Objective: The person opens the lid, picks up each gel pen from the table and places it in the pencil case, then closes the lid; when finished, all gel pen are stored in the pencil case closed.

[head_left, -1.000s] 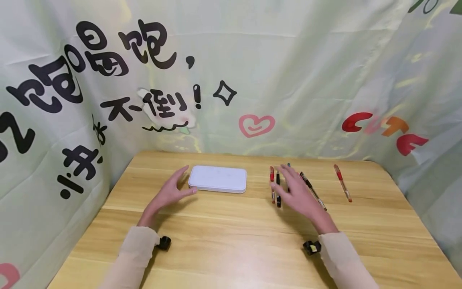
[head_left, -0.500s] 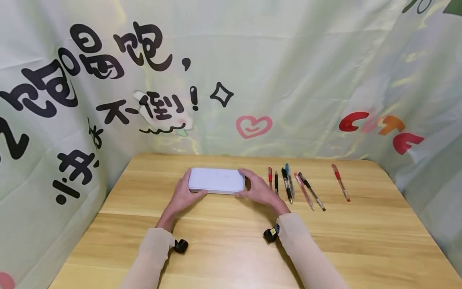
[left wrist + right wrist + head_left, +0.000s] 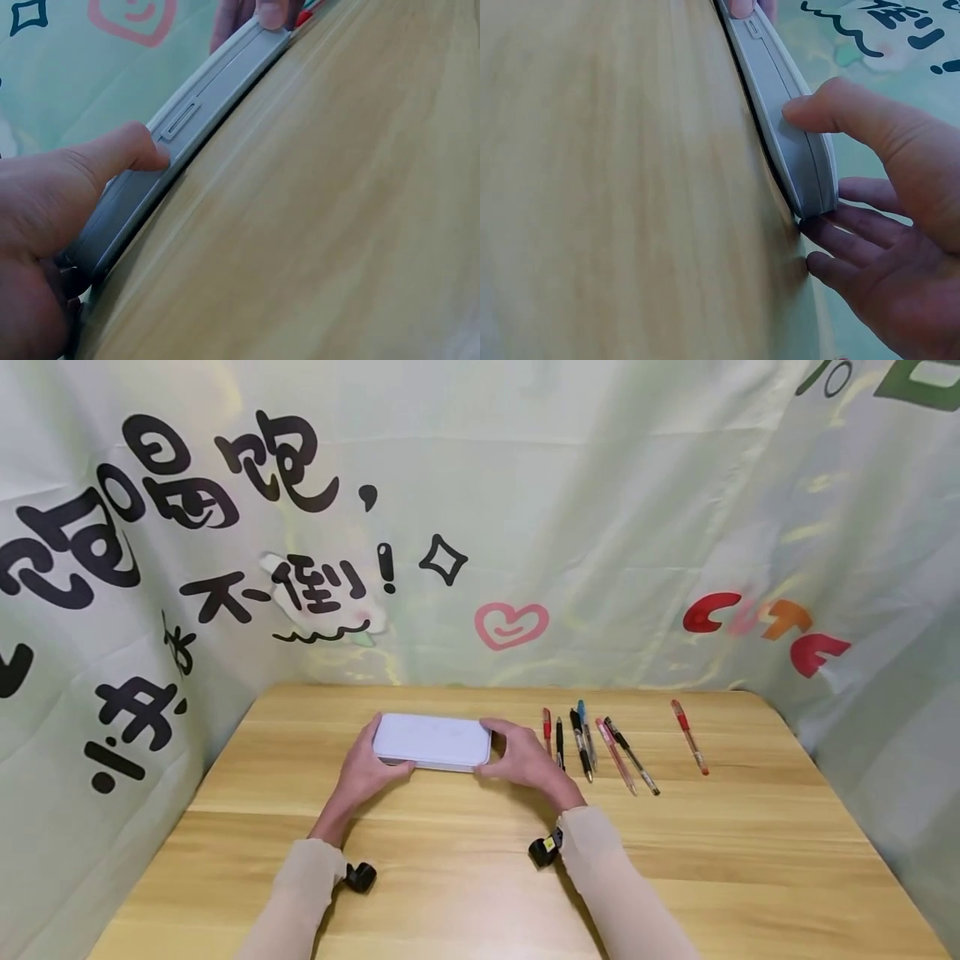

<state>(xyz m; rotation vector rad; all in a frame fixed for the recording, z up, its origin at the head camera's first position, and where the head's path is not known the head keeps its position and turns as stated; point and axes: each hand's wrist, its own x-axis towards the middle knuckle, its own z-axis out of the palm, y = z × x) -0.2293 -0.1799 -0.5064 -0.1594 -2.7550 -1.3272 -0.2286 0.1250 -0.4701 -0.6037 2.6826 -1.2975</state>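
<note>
A flat pale lavender case (image 3: 432,741) with rounded corners lies lengthwise on the wooden table (image 3: 450,860). My left hand (image 3: 365,766) grips its left end, thumb on the front side. At the other end, my right hand (image 3: 520,755) holds it with the thumb against the front side and the fingers round the far corner. The left wrist view shows a seam and a small raised oblong tab on the case's front side (image 3: 210,101). In the right wrist view, the fingers (image 3: 855,232) reach round the end of the case.
Right of the case lie several pens: a red pen (image 3: 547,727), black pens (image 3: 580,743), a blue-capped pen (image 3: 586,731) and a pink pen (image 3: 616,756). Another red pen (image 3: 689,737) lies alone farther right. A printed curtain (image 3: 600,527) hangs behind the table.
My right hand has moved left from above the pens to the case's right end. My left hand has closed in on the left end. The head view has shifted slightly.
</note>
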